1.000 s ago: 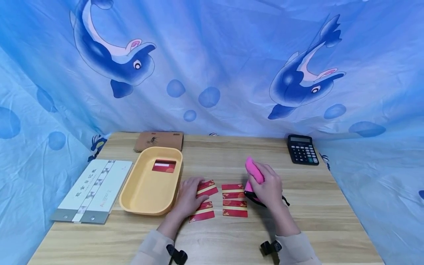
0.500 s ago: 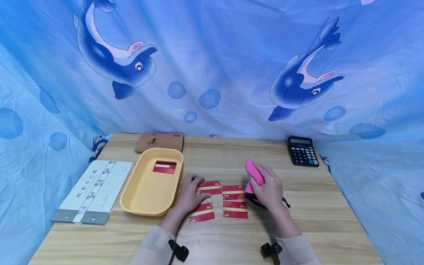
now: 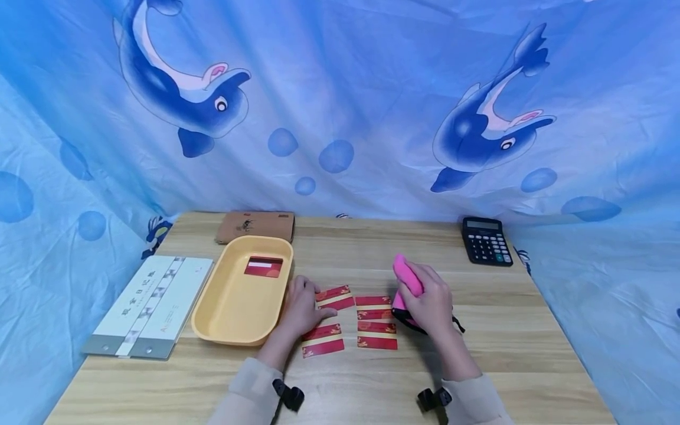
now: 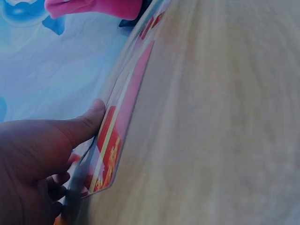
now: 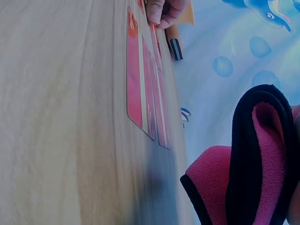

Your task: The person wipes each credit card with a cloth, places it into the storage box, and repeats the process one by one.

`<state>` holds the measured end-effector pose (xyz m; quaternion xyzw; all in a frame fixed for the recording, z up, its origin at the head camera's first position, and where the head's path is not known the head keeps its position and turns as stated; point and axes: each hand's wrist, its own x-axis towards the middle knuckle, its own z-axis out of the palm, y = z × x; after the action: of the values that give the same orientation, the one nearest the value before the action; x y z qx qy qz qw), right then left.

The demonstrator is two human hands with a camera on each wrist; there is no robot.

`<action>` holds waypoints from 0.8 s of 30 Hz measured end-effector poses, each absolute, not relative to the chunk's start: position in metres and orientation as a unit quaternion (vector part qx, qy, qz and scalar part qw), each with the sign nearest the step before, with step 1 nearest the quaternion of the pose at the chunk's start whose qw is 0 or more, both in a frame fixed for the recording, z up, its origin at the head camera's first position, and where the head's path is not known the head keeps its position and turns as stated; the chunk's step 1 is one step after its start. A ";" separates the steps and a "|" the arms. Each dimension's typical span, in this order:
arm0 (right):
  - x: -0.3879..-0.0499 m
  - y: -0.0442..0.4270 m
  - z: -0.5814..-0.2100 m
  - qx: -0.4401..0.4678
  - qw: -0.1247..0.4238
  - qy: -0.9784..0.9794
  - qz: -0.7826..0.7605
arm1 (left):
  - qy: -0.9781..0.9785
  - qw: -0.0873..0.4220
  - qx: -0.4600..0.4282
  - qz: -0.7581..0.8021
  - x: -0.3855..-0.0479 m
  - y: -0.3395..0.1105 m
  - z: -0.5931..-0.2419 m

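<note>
Red cards with a pale stripe lie on the wooden table in two columns. My left hand holds the left end of the upper left card between thumb and fingers; that card sits slightly tilted. In the left wrist view the thumb reaches along this card, the other fingers curled beneath. Below it lies the lower left card. To the right are an upper card and a lower card. My right hand grips a folded pink cloth with black edging, just right of the cards.
Left of the cards stands a yellow tray with another red card inside. A ledger book lies farther left, a brown notebook behind the tray. At the back right is a black calculator. A blue dolphin-print curtain encloses the table.
The upper left card has turned under my left hand: first tilted, then nearly straight and farther right, now slightly tilted again. My right hand with the cloth has stayed in place.
</note>
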<state>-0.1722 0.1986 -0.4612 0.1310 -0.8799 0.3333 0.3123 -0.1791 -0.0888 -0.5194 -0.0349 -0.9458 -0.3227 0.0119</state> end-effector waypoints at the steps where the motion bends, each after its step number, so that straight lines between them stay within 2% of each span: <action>1: -0.172 0.199 -0.461 0.131 0.313 -0.880 0.332 | -0.945 0.012 -0.034 -0.324 -0.179 -0.089 -0.519; 13: -0.174 0.199 -0.459 0.141 0.328 -0.873 0.333 | -0.891 0.062 -0.109 -0.437 -0.176 -0.089 -0.523; 19: -0.172 0.199 -0.461 0.137 0.316 -0.877 0.336 | -0.845 0.047 -0.067 -0.528 -0.173 -0.086 -0.519; 24: -0.173 0.198 -0.461 0.142 0.318 -0.875 0.335 | -0.785 0.038 0.015 -0.618 -0.172 -0.078 -0.505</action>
<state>-0.1729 0.1979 -0.4607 0.1417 -0.8755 0.3352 0.3180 -0.1722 -0.0775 -0.5048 0.0149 -0.7850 -0.6181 0.0380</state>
